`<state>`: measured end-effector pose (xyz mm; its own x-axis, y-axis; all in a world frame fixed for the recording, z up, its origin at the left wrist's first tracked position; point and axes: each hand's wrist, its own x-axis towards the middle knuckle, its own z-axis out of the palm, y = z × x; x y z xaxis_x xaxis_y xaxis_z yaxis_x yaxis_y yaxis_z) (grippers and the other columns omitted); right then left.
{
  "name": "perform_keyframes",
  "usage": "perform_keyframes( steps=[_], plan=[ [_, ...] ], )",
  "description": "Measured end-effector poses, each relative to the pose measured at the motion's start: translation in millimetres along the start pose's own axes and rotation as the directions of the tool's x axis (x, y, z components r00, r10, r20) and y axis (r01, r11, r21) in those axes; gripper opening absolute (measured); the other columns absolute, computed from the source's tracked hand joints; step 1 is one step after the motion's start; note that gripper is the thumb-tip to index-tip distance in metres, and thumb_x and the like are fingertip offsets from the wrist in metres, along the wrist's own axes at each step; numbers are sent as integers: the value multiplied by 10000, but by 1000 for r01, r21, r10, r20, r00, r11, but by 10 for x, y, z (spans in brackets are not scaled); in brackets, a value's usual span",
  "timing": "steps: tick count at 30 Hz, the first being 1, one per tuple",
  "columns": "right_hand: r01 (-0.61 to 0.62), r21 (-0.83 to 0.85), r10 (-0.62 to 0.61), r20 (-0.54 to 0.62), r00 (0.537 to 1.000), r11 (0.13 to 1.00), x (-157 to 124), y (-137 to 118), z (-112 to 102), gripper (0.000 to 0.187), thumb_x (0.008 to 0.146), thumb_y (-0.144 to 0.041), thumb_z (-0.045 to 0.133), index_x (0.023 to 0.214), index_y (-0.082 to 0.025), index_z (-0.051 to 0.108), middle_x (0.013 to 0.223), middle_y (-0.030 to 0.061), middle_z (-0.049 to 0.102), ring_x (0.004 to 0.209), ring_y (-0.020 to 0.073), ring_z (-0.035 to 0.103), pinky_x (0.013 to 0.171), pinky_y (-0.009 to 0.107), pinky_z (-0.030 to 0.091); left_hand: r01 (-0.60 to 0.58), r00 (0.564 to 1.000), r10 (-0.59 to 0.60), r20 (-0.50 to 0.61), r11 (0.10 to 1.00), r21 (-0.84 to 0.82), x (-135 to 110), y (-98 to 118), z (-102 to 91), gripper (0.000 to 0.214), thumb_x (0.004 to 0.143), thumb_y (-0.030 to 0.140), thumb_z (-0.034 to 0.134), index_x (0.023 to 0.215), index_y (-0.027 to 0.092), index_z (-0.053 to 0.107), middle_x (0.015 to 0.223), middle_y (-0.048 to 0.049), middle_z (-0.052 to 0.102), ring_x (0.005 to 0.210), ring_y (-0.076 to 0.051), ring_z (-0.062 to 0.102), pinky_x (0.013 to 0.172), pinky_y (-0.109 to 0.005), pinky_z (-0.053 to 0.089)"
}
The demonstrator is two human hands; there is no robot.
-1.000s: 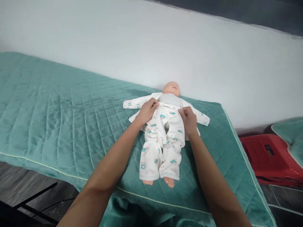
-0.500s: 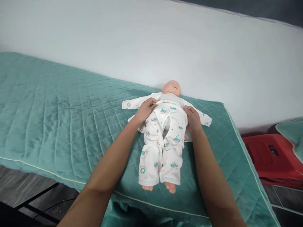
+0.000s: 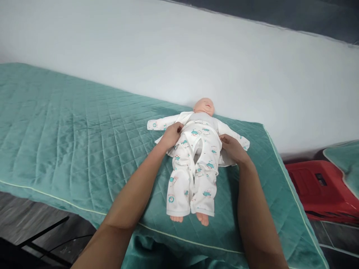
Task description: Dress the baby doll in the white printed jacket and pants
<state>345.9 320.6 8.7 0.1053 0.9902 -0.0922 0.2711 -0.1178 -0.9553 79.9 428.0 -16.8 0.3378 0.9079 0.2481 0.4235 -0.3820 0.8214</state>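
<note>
A baby doll (image 3: 204, 105) lies on its back on a teal quilted mattress (image 3: 70, 130), head toward the wall. It wears white printed trousers (image 3: 193, 168) and an unfastened white printed shirt (image 3: 168, 121) spread out beneath it. My left hand (image 3: 171, 135) is closed on the trousers' waistband at the doll's left-hand side in view. My right hand (image 3: 232, 148) rests at the other hip, fingers curled against the shirt's loose flap. Two bare feet (image 3: 202, 218) stick out of the trouser legs.
A white wall (image 3: 179, 56) runs behind the mattress. A red plastic object (image 3: 319, 186) sits on the floor to the right, beside another teal cushion edge (image 3: 343, 157). Dark floor and a black metal frame (image 3: 42, 235) show at lower left.
My right hand has slid from the trousers' waistband outward and down to the shirt flap at the doll's hip. My left hand stays at the waistband. The trousers sit slightly higher on the doll.
</note>
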Motion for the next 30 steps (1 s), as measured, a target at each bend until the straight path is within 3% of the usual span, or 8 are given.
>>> perform_keyframes(
  steps=[4,8,13,17,20,25,30],
  plan=[
    [7,43,-12,110,994,999,-60,-28,-32,224,665,-290,739,843,-218,624,802,-19,684,698,166,622,623,302,502,44,999,-46,14,996,81,-5,0,-39,110,668,137,545,748,208,572,775,-25,681,710,-186,569,703,-329,457],
    [7,-25,-4,96,995,1000,-49,-32,-22,212,649,-254,710,834,-217,612,832,-15,677,744,170,612,629,292,490,75,996,-80,37,990,122,-32,55,-60,159,706,125,563,829,197,632,886,-75,730,807,-235,637,764,-363,483],
    [-1,-240,-15,-65,998,971,40,-1,63,138,646,-236,625,776,-217,580,761,-18,636,659,155,529,595,284,420,38,999,-39,0,987,157,-62,109,-36,354,704,60,548,1011,181,679,1038,-104,747,924,-261,668,853,-379,511],
    [-44,-451,-77,-246,966,892,88,12,158,108,662,-230,571,767,-212,553,778,5,632,751,185,531,678,297,399,108,991,-123,53,968,225,-51,151,-50,372,751,80,534,1078,162,690,1078,-110,750,959,-242,683,871,-335,518],
    [-101,-538,-91,-317,944,837,100,15,204,150,710,-246,530,842,-193,579,839,46,668,777,196,537,695,304,389,116,984,-149,95,950,289,-35,199,-75,367,773,90,519,1090,134,700,1106,-129,745,1000,-247,687,897,-312,507],
    [-66,-542,-81,-244,966,838,106,17,174,265,717,-246,534,936,-159,654,938,92,715,833,222,583,737,325,423,31,975,-91,203,959,282,-35,239,-133,361,767,125,533,1086,136,700,1207,-136,711,1117,-290,649,974,-346,475],
    [-16,-389,-34,-120,992,921,78,-4,113,277,704,-265,577,927,-165,709,935,59,749,840,230,630,769,335,468,117,940,-111,323,993,2,-68,183,-217,410,674,179,598,1071,129,688,1102,-101,736,1042,-280,662,895,-327,516]
  ],
)
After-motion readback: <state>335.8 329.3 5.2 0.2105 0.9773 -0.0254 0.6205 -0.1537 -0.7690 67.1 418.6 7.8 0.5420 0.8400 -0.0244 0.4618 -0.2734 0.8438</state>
